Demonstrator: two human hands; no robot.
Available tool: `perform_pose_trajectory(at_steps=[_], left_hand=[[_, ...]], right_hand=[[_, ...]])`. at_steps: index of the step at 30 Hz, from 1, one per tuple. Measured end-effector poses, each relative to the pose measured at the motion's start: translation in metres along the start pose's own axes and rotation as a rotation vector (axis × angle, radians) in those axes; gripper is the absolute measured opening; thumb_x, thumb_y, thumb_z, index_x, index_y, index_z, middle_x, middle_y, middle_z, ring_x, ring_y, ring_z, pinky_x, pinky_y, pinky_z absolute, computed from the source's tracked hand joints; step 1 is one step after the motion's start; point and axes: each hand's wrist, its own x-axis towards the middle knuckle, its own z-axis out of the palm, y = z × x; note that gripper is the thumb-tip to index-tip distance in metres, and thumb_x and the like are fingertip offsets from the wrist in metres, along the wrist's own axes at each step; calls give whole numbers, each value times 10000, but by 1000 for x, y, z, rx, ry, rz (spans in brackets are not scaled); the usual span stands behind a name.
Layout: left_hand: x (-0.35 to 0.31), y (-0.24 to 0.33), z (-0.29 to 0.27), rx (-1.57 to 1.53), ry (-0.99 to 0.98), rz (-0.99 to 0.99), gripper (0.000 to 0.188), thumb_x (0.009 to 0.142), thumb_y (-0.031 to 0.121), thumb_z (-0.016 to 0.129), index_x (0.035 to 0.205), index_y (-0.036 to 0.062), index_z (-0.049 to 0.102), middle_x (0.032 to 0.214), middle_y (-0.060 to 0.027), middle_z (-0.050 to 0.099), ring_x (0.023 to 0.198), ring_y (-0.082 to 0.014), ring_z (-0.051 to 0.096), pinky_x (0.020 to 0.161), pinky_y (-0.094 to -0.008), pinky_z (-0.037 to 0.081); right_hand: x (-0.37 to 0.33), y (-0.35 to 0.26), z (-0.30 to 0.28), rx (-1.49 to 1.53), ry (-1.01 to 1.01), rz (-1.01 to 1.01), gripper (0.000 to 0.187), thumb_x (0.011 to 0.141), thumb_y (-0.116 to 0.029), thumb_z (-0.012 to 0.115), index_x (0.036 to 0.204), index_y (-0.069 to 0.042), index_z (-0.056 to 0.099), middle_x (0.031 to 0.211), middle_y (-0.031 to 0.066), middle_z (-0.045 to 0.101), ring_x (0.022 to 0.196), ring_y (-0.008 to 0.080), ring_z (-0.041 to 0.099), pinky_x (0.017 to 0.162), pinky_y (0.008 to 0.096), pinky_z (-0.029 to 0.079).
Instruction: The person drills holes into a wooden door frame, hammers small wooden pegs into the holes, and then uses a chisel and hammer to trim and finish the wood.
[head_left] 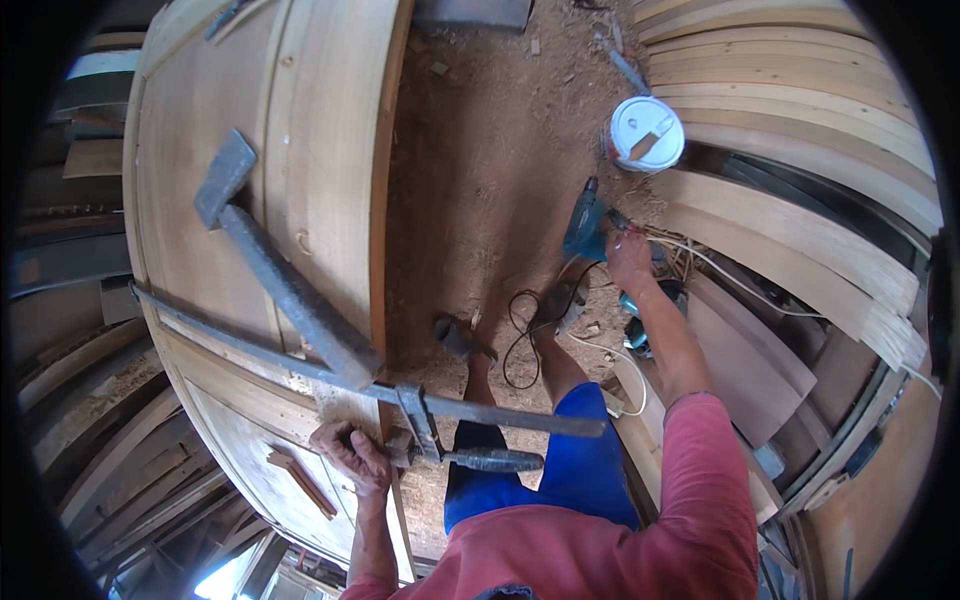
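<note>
My right hand (628,258) is closed at the rear of a teal corded power drill (585,228), low over the floor at my right, its chuck pointing away from me. My left hand (355,458) rests on the near edge of the large wooden panel (330,130), fingers curled; what they hold, if anything, is hidden. Beside it, a long bar clamp (480,410) lies across the panel, its jaw and screw handle (495,460) overhanging the edge next to a small wood block (400,447). A hammer-like tool with a broad metal head (227,178) lies on the panel, its thick handle reaching the clamp bar.
A white lidded bucket (646,133) stands on the sawdust-covered floor (470,120). Stacked boards (770,90) line the right side. Another teal power tool (637,325) sits below my right forearm. A black cord (515,345) loops near my feet. Wood strips (300,482) lie on the panel.
</note>
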Motion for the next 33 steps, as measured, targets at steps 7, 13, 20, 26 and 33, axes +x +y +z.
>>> perform_pose_trajectory(at_steps=[7, 13, 20, 26, 33], left_hand=[[5, 9, 0, 159, -58, -81, 378, 1028, 414, 442, 1024, 36, 444, 987, -88, 415, 943, -215, 433, 899, -368, 366], [-18, -13, 0, 32, -16, -187, 367, 1020, 399, 460, 1060, 34, 451, 1010, -104, 405, 952, -232, 422, 899, -394, 365], [13, 16, -9, 138, -42, 12, 260, 996, 287, 511, 1016, 28, 520, 926, -149, 479, 892, -310, 456, 838, -457, 365], [13, 13, -11, 107, 21, 16, 200, 945, 211, 573, 1037, 37, 542, 944, -170, 503, 890, -339, 468, 826, -499, 367], [24, 15, -12, 79, 78, 32, 185, 883, 143, 634, 1034, 55, 574, 933, -165, 552, 849, -352, 508, 783, -493, 391]], right_hand=[[49, 11, 68, -116, -36, -42, 383, 930, -243, 573, 1262, -69, 652, 1212, 158, 672, 1182, 337, 604, 1042, 519, 398], [13, 17, 93, 42, 93, 133, 340, 924, -202, 571, 1206, -42, 675, 1220, 186, 657, 1232, 381, 554, 1128, 518, 327], [1, 29, -132, 761, 387, 404, 433, 916, -164, 664, 1310, 1, 592, 1202, 248, 630, 1173, 397, 587, 1011, 472, 452], [-23, -21, -427, 1029, 1151, 17, 333, 922, -144, 680, 1225, -13, 635, 1050, 172, 678, 956, 359, 643, 901, 467, 483], [93, -142, -584, 238, 1177, -429, 258, 888, -127, 662, 1142, -86, 684, 1201, 147, 642, 1096, 344, 606, 946, 481, 467]])
